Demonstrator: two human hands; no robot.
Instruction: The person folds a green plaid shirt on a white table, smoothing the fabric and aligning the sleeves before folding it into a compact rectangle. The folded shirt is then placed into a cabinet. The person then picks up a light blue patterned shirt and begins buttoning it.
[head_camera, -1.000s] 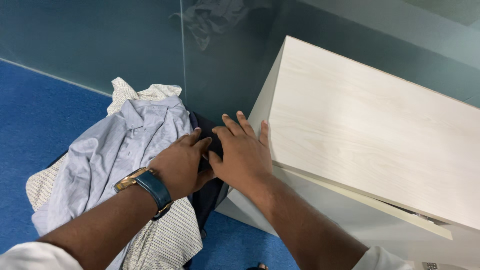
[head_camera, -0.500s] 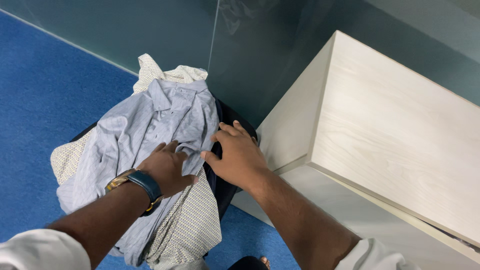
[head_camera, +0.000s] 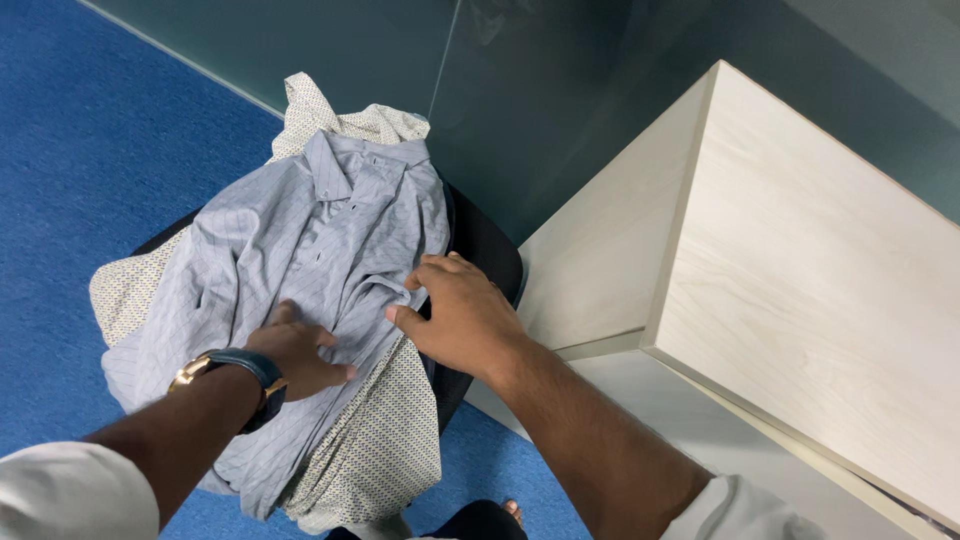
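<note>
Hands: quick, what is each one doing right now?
Left hand: open, flat on the grey striped shirt.
Right hand: fingers curled at the shirt's edge; grip cannot be told.

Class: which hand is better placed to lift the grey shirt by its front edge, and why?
Probably the right hand: its fingers curl at the grey shirt's bunched front edge, while the left hand lies flat lower down.

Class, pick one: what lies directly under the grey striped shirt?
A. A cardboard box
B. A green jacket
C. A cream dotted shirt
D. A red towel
C. The cream dotted shirt shows out from beneath the grey striped shirt at the collar end and lower edge; both hands, left hand and right hand, rest on the pile.
</note>
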